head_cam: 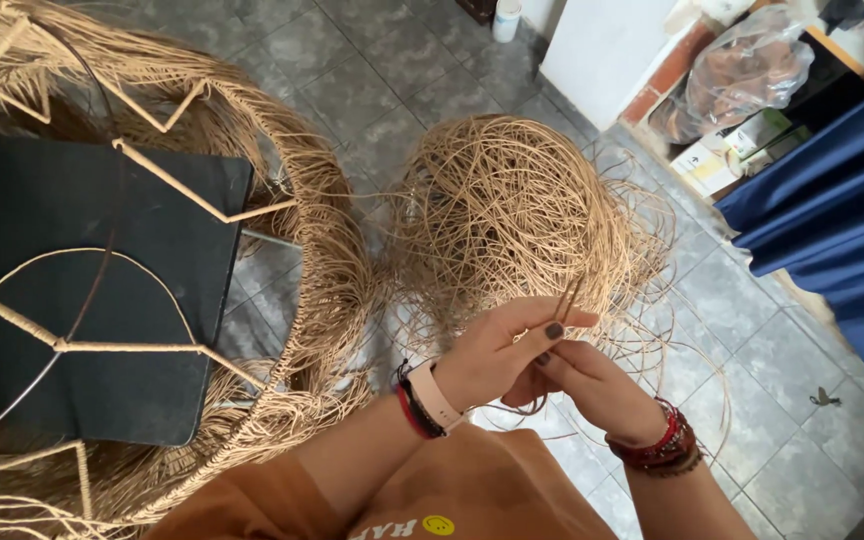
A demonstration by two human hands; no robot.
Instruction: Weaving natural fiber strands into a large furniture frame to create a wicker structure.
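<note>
From the head view, the left hand (pixel 500 350) and right hand (pixel 580 378) are pressed close together, both pinching a few thin tan strands (pixel 569 298) just in front of a loose tangled bundle of fibre (pixel 517 215) lying on the tiled floor (pixel 392 70). To work well here, it seems wise to keep the strands parallel and taut, drawing them free without snagging the tangle. At left stands a fibre-wrapped wire frame (pixel 312 215) around a black cushion (pixel 62 280). Top right: a clear plastic bag (pixel 752 65) of brown things above a small white-and-green box (pixel 742 145), beside a blue cloth (pixel 837 200).
</note>
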